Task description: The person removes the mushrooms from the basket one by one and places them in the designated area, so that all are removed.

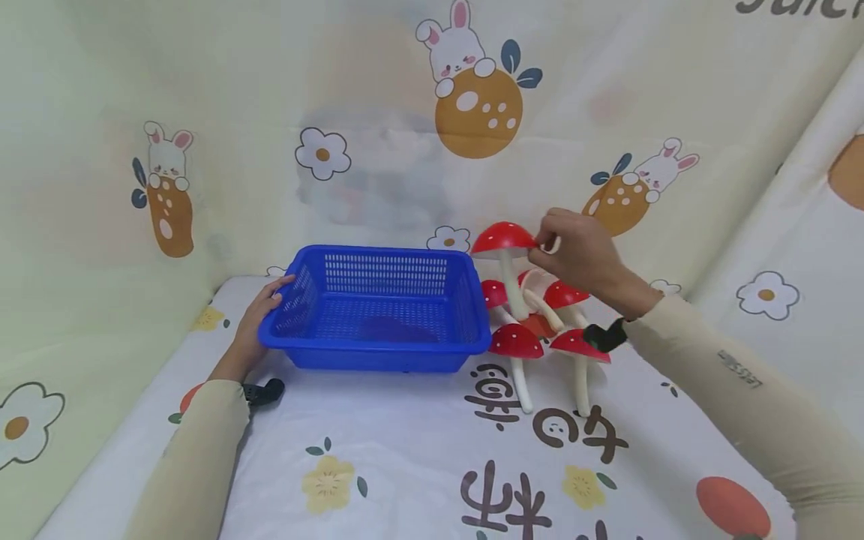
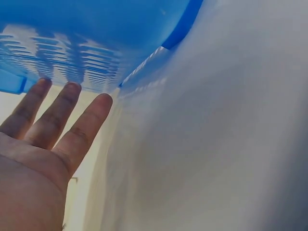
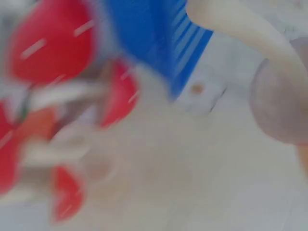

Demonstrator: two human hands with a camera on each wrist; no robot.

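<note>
My right hand pinches the edge of a toy mushroom's red, white-dotted cap. That mushroom is raised, its pale stem hanging down to the right of a blue plastic basket. In the right wrist view its stem and cap underside appear at the right, with only a sliver of finger showing. My left hand is at the basket's left side; the left wrist view shows its fingers straight against or close to the slotted wall. Its thumb is hidden.
Several more red-capped toy mushrooms lie right of the basket, including one in front and another beside it. The basket's slatted inside faces up. A printed cloth covers the table, and a patterned curtain hangs behind.
</note>
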